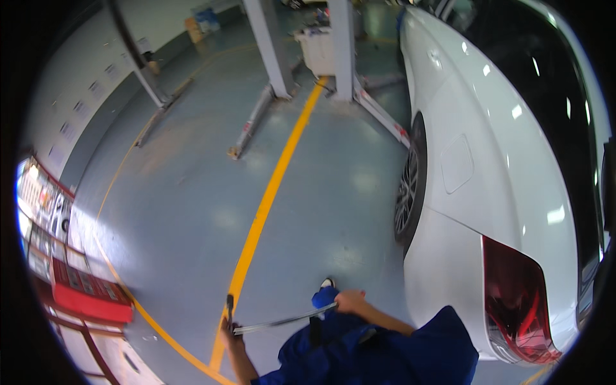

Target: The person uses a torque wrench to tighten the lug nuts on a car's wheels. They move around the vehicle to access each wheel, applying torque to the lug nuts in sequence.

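Note:
A long, thin metal bar [284, 321] spans the gap between my hands in front of my body. My left hand [232, 334] grips its left end, and a dark tool head or handle [229, 305] stands up from the same hand; blur hides its exact kind. At the bar's other end, my right hand [350, 301] is closed around it. A small bit of red shows at the right hand's far side. Beneath my hands are my blue work clothes [332, 344] and one shoe [327, 283].
To my right stands a white car [447, 260], with its rear wheel [410, 187] and red tail light [517, 298]. Lift posts [342, 53] rise ahead, a low lift arm [250, 122] reaching over the floor. A yellow line [269, 192] crosses it. Left is a red cabinet [91, 301].

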